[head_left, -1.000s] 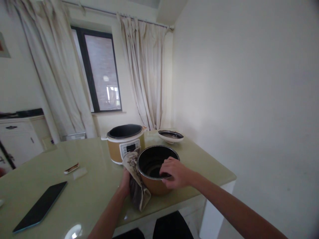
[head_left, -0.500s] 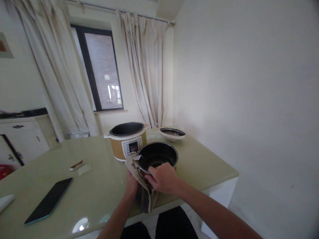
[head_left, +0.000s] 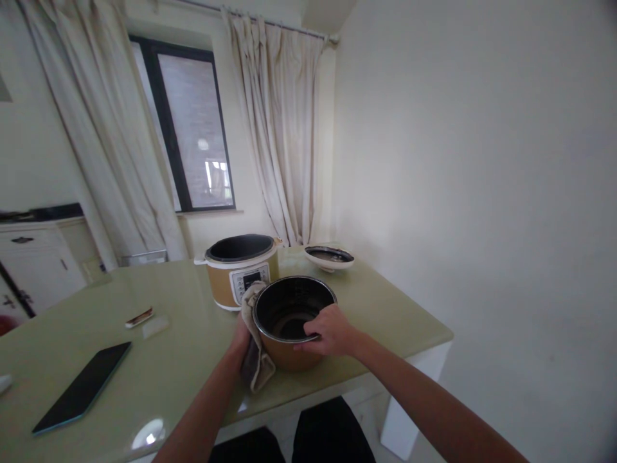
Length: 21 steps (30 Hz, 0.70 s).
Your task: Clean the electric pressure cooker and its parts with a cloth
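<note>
An inner cooking pot, dark inside and golden-brown outside, is in front of me near the table's front edge. My right hand grips its right front rim, thumb inside and fingers outside. On the left side of the pot, my left hand presses a grey-brown cloth against the outer wall; its fingers are mostly behind the cloth. Just behind the pot stands the rice cooker body, gold and white with a front control panel, its top uncovered. The detached lid lies upside down at the back right.
A dark tablet lies on the greenish table at the left. Beyond it are a small reddish-white object and a pale flat piece. A wall rises beyond the table's right side.
The pot is tilted more toward me and shows more of its outside. My right hand has shifted right along the rim. The cloth has moved to the pot's left side with my left hand.
</note>
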Each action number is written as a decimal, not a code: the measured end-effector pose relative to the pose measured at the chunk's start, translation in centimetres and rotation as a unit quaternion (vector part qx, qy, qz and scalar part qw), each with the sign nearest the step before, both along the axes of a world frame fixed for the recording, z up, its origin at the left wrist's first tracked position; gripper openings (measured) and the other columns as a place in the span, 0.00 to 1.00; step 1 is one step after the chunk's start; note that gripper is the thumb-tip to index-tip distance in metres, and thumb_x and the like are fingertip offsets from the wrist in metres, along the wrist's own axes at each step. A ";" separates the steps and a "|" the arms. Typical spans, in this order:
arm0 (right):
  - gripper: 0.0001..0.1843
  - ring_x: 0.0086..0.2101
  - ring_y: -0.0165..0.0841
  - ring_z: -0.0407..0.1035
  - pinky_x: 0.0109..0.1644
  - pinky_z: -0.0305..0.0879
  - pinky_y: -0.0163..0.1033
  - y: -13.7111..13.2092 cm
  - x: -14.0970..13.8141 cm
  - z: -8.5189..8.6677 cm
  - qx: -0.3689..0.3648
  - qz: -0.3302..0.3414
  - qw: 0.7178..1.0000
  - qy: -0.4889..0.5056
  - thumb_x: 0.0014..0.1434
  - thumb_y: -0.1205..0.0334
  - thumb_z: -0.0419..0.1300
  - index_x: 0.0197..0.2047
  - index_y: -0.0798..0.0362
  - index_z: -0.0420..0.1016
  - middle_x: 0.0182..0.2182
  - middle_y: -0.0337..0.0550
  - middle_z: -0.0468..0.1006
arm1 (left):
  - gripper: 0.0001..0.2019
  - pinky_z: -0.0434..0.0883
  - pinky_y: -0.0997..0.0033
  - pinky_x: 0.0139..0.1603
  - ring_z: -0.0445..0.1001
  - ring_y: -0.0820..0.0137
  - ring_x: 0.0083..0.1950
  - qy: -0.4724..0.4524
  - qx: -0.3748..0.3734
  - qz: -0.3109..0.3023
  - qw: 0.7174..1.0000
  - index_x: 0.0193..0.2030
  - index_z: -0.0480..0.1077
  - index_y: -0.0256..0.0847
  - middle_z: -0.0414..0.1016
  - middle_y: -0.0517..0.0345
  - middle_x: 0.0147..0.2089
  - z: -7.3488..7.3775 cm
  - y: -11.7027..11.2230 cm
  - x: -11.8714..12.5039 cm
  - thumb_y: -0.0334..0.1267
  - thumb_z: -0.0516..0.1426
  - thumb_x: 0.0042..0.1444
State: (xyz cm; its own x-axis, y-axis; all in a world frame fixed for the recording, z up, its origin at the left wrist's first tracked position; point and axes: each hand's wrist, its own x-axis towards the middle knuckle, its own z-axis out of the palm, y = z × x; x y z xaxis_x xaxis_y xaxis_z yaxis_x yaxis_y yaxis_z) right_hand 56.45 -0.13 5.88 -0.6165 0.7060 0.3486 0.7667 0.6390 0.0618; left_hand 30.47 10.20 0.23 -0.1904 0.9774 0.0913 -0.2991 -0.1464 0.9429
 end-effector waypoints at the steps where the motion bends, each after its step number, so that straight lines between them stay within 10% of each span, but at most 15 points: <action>1: 0.35 0.30 0.33 0.78 0.31 0.45 0.38 0.0 -0.4 -0.1 -0.004 -0.011 1.000 -0.007 0.67 0.28 0.55 0.29 0.50 0.81 0.25 0.43 0.84 | 0.13 0.59 0.41 0.77 0.65 0.40 0.72 0.012 0.005 0.016 1.000 0.42 0.77 0.43 0.82 0.44 0.51 -0.2 -1.1 0.4 0.42 0.67 0.49; 9: 0.32 0.32 0.39 0.79 0.32 0.51 0.38 -0.3 -3.8 0.3 -0.015 -0.107 0.994 -0.024 0.73 0.34 0.49 0.42 0.50 0.84 0.33 0.50 0.86 | 0.20 0.74 0.50 0.63 0.77 0.54 0.57 0.181 0.082 0.187 0.962 0.57 0.71 0.45 0.79 0.50 0.54 -1.5 -10.4 3.0 0.42 0.62 0.57; 15: 0.23 0.30 0.36 0.76 0.33 0.54 0.38 0.3 -3.3 -0.9 0.005 -0.051 0.998 0.025 0.69 0.41 0.55 0.38 0.51 0.80 0.31 0.46 0.85 | 0.27 0.74 0.60 0.59 0.76 0.63 0.51 0.132 0.226 0.323 0.909 0.60 0.70 0.44 0.76 0.55 0.53 4.6 -10.6 0.5 0.44 0.66 0.54; 18: 0.17 0.30 0.36 0.74 0.35 0.57 0.40 0.9 -2.8 -2.1 0.053 0.023 0.993 0.106 0.67 0.47 0.57 0.36 0.51 0.77 0.29 0.44 0.82 | 0.29 0.73 0.59 0.62 0.76 0.62 0.56 0.220 0.327 0.250 0.885 0.63 0.69 0.45 0.77 0.53 0.57 9.3 -9.0 1.1 0.39 0.65 0.54; 21: 0.14 0.33 0.37 0.73 0.40 0.63 0.42 1.2 -2.6 -2.8 0.115 0.097 0.956 0.252 0.67 0.50 0.55 0.39 0.50 0.73 0.32 0.45 0.81 | 0.27 0.69 0.55 0.69 0.75 0.58 0.64 0.409 0.319 0.027 0.854 0.63 0.72 0.45 0.78 0.49 0.62 11.6 -6.5 2.9 0.33 0.60 0.55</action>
State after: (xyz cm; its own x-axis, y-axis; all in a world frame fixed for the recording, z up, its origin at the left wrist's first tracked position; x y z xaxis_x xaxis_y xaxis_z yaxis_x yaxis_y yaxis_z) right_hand 53.85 1.07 3.12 -0.4416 0.4647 0.7675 0.6044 0.7863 -0.1282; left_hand 33.36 3.73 11.80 0.1490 0.6701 0.7272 0.4459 -0.7019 0.5554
